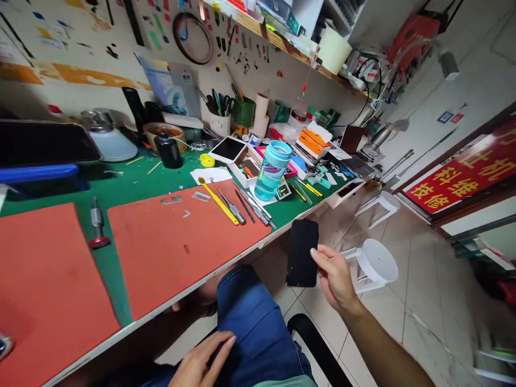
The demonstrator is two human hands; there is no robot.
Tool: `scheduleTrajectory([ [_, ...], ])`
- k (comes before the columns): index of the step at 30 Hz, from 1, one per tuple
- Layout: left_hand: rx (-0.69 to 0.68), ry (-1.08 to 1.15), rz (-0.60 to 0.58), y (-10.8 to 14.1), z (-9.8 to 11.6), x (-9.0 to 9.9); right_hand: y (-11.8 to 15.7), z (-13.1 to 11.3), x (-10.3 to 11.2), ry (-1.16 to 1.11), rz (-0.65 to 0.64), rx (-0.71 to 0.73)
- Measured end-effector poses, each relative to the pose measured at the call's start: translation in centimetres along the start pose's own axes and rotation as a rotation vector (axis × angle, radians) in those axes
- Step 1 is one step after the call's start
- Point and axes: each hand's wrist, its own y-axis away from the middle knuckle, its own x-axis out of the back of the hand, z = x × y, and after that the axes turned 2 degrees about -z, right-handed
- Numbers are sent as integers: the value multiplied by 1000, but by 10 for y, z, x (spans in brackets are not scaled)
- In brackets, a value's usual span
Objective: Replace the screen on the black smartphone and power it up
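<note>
My right hand (334,274) grips a black phone (302,252) by its right edge, thumb on top, beyond the front edge of the bench and above the floor. The phone's dark face points up towards me. Near the bottom of the view my left hand (203,360) rests over my blue shorts (253,317), fingers stretched out, with nothing in it. On the orange mat (161,258) to the left lie a yellow brush (220,203), a metal-handled tool (233,207) and small metal pieces.
A blue bottle (272,172) stands on the green bench top (121,180), with a white tablet (228,149) behind it. A red-knobbed tool (97,226) lies between two mats. White stools (379,260) stand on the floor at right; a black armrest (318,349) is below the phone.
</note>
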Motion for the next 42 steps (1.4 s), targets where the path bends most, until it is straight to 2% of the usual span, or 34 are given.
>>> scheduleTrajectory([
  [2, 24, 216, 44, -10, 48, -9, 15, 9, -9, -63, -63, -99],
  [4, 60, 429, 74, -22, 86, -14, 26, 18, -17, -125, -104, -178],
  [6, 78, 603, 99, -35, 113, -17, 33, 24, -21, -154, -125, -210],
  [8, 92, 708, 91, -46, 126, -21, 36, 29, -22, -154, -146, -212],
  [16, 92, 685, 123, -53, 128, -37, 40, 39, -6, -50, -206, -156],
  [29, 149, 731, 99, -52, 133, -34, 39, 38, -6, -27, -167, -253],
  [42, 225, 744, 58, -58, 146, -37, 43, 40, -8, 8, -162, -263],
])
